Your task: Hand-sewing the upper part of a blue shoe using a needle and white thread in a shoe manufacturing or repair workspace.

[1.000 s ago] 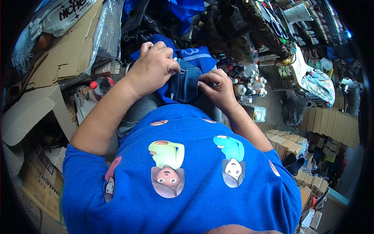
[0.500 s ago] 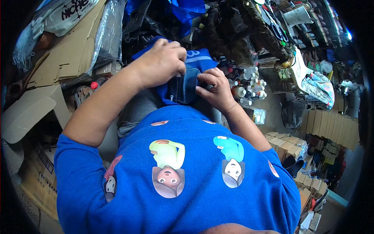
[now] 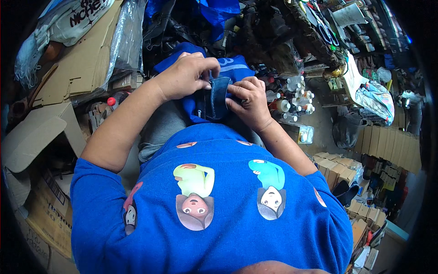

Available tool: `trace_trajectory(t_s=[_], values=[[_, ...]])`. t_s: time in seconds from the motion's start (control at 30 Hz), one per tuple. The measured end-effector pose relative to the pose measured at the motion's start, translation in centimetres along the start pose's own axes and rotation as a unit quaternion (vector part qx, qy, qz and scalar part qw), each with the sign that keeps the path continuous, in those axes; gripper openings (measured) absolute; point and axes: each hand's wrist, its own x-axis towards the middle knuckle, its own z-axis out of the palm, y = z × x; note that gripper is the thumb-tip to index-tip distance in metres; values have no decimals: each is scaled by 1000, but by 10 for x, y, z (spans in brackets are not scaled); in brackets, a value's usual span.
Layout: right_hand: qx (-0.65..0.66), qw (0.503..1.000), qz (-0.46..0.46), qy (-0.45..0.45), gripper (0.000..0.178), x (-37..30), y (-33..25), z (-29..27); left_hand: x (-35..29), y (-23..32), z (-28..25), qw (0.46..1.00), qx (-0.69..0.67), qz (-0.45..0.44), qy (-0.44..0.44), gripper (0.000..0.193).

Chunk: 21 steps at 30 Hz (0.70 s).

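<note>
A dark blue denim piece (image 3: 221,94) with pale stitching along its edges stands up over my lap. Its right edge is pinched by my right hand (image 3: 251,101), thumb below and fingers curled above. My left hand (image 3: 189,76) is bent over its upper left edge, with thumb and forefinger closed on that edge; whether a needle or thread is between them is too small to tell. Under the denim lies a blue cloth (image 3: 237,68) with a light stripe and print, spread across my lap.
Left of me are flattened cardboard (image 3: 75,59), an open carton (image 3: 43,132) and a red-capped bottle (image 3: 111,101). Several small bottles (image 3: 292,102) stand on the floor to the right. Beyond them are a black bag (image 3: 344,130), stacked cardboard boxes (image 3: 335,166) and scissors (image 3: 326,34).
My left hand has dropped slightly and moved left, its fingertips coming to the denim's upper left edge. The denim's top tilts a little differently, while my right hand keeps its hold.
</note>
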Motion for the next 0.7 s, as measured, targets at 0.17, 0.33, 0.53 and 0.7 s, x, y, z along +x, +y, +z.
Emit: trace_trajectory(t_s=[0.17,0.33,0.53,0.7], values=[[-51,999,4,2,22,3,-1,8,1,-8,10,999,-26,-3,28,47],[-99,995,-5,-7,17,-8,1,10,-5,-1,27,994,104,-5,29,79],[-22,996,-44,73,17,-4,-4,4,-10,-11,31,995,78,18,57,79],[-62,997,-29,37,9,2,-6,16,-8,-9,30,997,70,-9,45,80]])
